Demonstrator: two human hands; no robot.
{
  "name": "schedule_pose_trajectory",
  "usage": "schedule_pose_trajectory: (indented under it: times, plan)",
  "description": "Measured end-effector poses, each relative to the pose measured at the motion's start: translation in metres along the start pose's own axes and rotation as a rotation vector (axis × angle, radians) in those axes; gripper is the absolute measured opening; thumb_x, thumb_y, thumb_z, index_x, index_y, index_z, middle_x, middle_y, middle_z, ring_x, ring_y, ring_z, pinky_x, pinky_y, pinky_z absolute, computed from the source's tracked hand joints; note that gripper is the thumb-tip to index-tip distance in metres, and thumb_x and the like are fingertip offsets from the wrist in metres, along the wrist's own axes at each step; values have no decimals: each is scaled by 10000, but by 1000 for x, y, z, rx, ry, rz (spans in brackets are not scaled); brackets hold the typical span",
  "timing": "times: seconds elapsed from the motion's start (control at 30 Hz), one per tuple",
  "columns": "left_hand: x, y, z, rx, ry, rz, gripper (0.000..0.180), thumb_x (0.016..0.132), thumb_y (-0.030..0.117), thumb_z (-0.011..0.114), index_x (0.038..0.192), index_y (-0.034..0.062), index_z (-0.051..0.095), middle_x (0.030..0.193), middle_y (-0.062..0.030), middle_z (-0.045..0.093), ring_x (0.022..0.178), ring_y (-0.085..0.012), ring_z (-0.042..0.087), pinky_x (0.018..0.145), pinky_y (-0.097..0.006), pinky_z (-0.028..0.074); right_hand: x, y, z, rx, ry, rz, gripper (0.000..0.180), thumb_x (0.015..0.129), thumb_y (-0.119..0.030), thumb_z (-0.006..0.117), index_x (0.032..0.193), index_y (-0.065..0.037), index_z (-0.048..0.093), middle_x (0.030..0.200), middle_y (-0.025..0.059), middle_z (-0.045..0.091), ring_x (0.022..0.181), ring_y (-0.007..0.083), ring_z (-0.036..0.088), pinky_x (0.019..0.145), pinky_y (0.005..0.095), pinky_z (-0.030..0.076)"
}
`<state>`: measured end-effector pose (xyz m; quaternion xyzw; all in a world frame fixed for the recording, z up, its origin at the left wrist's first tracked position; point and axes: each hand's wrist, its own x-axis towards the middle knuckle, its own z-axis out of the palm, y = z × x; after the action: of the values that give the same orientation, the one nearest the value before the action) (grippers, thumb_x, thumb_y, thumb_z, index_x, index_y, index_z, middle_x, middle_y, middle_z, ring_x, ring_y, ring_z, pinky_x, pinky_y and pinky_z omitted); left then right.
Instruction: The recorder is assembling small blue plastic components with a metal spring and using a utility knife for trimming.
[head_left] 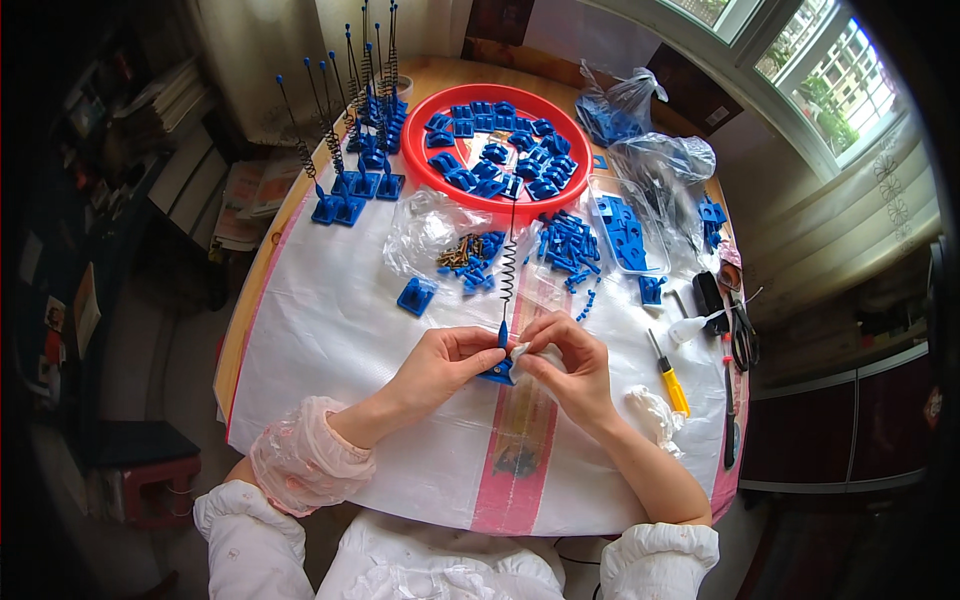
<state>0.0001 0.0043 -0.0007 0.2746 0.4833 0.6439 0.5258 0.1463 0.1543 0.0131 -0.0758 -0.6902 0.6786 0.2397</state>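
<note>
My left hand grips the lower end of a blue stem between thumb and fingers. A black coil spring rises upright from this stem. Below it, a blue base shows partly behind my fingers. In my right hand, a small wad of white tissue is pinched against the right side of the stem's foot. A single blue clip-like base lies on the white sheet beyond my left hand.
Spring-stem pieces stand far left beside a red tray of blue parts. Beyond my hands lie brass screws, blue pegs and a clear box. At right are a yellow-handled screwdriver, white squeeze bottle, scissors and crumpled tissue.
</note>
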Motion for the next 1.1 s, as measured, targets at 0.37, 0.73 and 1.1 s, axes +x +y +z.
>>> schedule_pose_trajectory:
  times: [0.37, 0.73, 1.1]
  plan:
    - [-5, 2, 4, 43, -3, 42, 239, 943, 46, 651, 1165, -37, 677, 1078, -97, 720, 987, -137, 681, 890, -260, 546, -5, -2, 9, -139, 125, 86, 200, 778, 57, 764, 960, 29, 688, 947, 78, 649, 905, 149, 628, 782, 274, 508]
    - [-7, 5, 10, 96, 27, 70, 233, 941, 36, 649, 1158, -44, 678, 1055, -96, 721, 973, -134, 682, 869, -259, 557, -4, -4, 14, -311, 113, -42, 126, 793, 44, 758, 903, 25, 699, 921, 57, 648, 887, 137, 615, 758, 246, 486]
    - [-9, 3, 12, 149, 49, 102, 223, 934, 18, 648, 1144, -42, 694, 1039, -94, 727, 973, -130, 681, 873, -256, 556, -4, -7, 13, -85, 141, 237, 120, 821, 7, 766, 927, 9, 711, 889, 31, 689, 812, 65, 615, 695, 216, 499]
